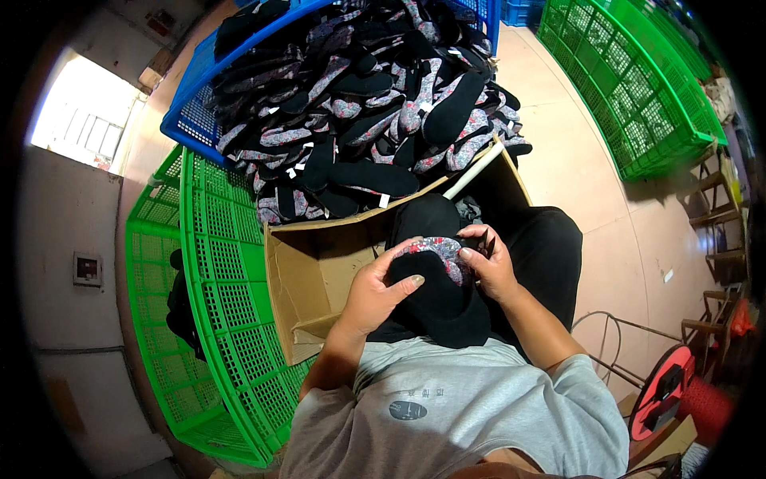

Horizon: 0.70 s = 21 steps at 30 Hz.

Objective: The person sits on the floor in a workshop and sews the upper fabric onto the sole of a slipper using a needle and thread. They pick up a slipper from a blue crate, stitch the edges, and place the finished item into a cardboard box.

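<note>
Over my lap I hold a fabric slipper [443, 307], with a black sole side and a grey-and-red floral edge. My left hand [375, 291] grips its left side, thumb lying on the black fabric and fingers behind the floral edge. On the opposite side, the thumb and fingers of my right hand [491, 263] pinch that same edge. In front of me, a large heap of similar slippers [367, 180], black and floral with small white tags, spills toward an open cardboard box [291, 267] by my knees.
A blue crate [185, 112] stands behind the heap. Green mesh crates [219, 263] are close on my left, and another green crate [630, 104] stands at the far right. A pale rod [475, 169] leans on the box. A red reel [658, 391] sits at the lower right.
</note>
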### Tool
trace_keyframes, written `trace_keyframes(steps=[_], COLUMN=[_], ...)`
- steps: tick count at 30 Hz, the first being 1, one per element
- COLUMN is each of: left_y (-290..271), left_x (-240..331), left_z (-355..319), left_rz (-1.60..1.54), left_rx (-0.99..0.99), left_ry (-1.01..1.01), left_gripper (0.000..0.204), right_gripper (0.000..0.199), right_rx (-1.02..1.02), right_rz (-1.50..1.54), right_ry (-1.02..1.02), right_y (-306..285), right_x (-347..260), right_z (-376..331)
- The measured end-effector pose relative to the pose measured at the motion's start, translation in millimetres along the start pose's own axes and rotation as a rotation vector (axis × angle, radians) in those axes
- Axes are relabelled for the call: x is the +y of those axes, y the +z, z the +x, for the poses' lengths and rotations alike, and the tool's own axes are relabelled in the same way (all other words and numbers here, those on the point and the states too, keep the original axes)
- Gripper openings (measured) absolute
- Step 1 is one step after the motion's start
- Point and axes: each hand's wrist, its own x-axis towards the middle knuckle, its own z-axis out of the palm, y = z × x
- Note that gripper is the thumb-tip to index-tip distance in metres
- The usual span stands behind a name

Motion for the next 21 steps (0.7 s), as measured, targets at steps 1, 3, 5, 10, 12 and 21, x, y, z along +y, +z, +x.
trace_keyframes(steps=[1,3,5,10,12,21], left_y=[0.0,-0.8,2.4,1.4,-2.6,-6.8], left_x=[-0.4,-2.4,-7.8,-26.2,-29.9,-32.7], left_z=[0.8,3.3,6.0,3.9,4.2,9.8], left_rz=[0.175,0.525,0.66,0.869,0.845,0.784], left_rx=[0.001,0.001,0.033,0.072,0.056,0.006], left_ry=[0.063,0.193,0.223,0.204,0.205,0.216], left_gripper=[0.052,0.048,0.047,0.047,0.048,0.044], right_gripper=[0.034,0.03,0.028,0.034,0.036,0.036], right_rx=[-0.005,-0.042,-0.053,-0.189,-0.248,-0.4], right_rz=[-0.003,-0.047,-0.081,-0.185,-0.168,-0.63], right_ry=[0.045,0.102,0.081,0.171,0.255,0.006], right_y=[-2.2,-5.0,-7.9,-18.9,-18.7,-17.3], right_x=[-3.3,-12.1,-14.6,-33.7,-42.9,-41.4], right_z=[0.7,6.3,12.3,13.1,9.6,6.3])
